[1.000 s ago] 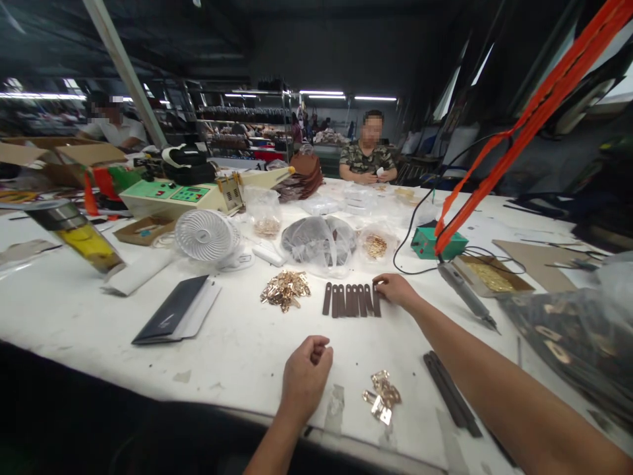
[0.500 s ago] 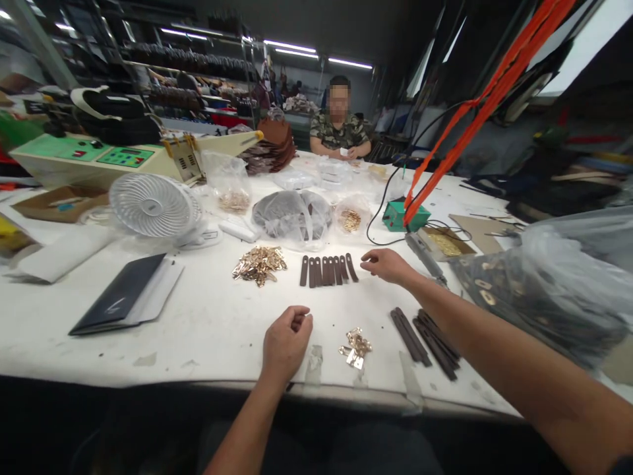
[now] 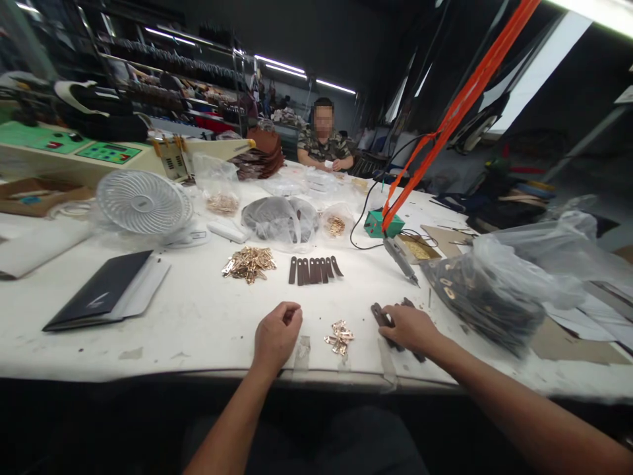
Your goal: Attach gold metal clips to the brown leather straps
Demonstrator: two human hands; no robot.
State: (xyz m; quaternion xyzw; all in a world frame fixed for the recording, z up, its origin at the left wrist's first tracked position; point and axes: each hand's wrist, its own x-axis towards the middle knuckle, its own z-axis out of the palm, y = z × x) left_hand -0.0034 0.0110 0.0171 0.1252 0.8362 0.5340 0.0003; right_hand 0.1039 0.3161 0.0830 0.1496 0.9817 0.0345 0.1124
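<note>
My right hand (image 3: 408, 326) is over the long dark strips (image 3: 378, 315) at the right front, its thumb and fingers closed on one of them. Curled above the table, left of a small heap of gold metal pieces (image 3: 339, 337), is my left hand (image 3: 277, 333); whatever its fingers hold, if anything, is too small to make out. Several short dark strips (image 3: 315, 271) lie side by side in a row farther back. A bigger pile of gold pieces (image 3: 250, 264) sits to their left.
Around the table (image 3: 198, 343) stand a white fan (image 3: 143, 202), a dark folder (image 3: 101, 290), clear bags (image 3: 281, 220), a green box (image 3: 383, 224), a tool (image 3: 400, 259) and a large plastic bag (image 3: 494, 284). A person (image 3: 325, 142) sits across, hands on a small white thing.
My right hand has come back from the row of short strips to the long strips at the front. The view has turned slightly right. My left hand stays curled in about the same place.
</note>
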